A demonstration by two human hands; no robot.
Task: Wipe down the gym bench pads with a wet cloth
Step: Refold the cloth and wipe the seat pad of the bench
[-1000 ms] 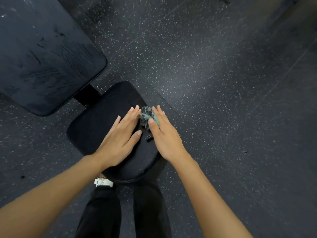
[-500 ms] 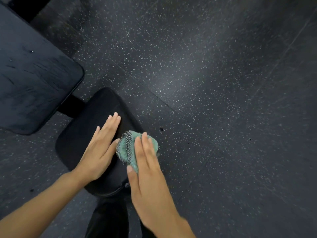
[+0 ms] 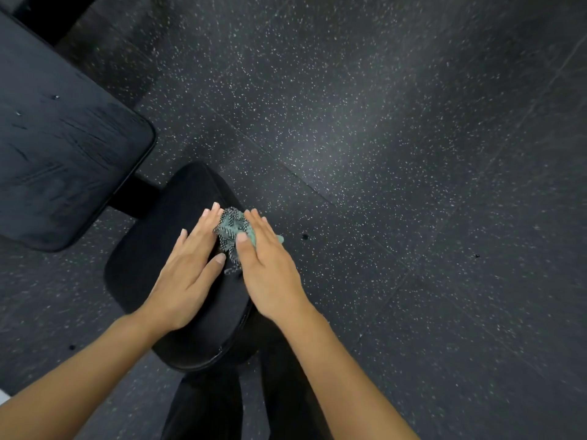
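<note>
Bench pads in black upholstery take up the left side. The large flat black pad with rounded corners (image 3: 63,147) fills the upper left, its surface marked with faint streaks. A short dark frame bar (image 3: 136,198) joins it to the small rounded black seat pad (image 3: 152,265), which lies lower and nearer the middle.

The left hand (image 3: 187,277) rests palm down on the seat pad. Its fingers are straight and held close together, pointing away from the person. The thumb is stretched out to the side, its tip just beside the lower edge of the cloth.

The crumpled teal cloth with a black-and-white patterned mesh side (image 3: 233,231) sits bunched on the far right part of the seat pad, between the two hands. A small scrap of teal shows past the right hand, over the pad's edge.

The right hand (image 3: 270,274) lies flat on the cloth. Its fingers are straight and side by side, pressing down on the fabric, and the thumb lies on the mesh part. No finger curls round the cloth.

Below the seat pad, the person's dark trousers (image 3: 206,408) show between the two bare forearms. Dark rubber flooring with pale speckles (image 3: 413,154) covers the rest of the view to the right, crossed by thin seams between the tiles.
</note>
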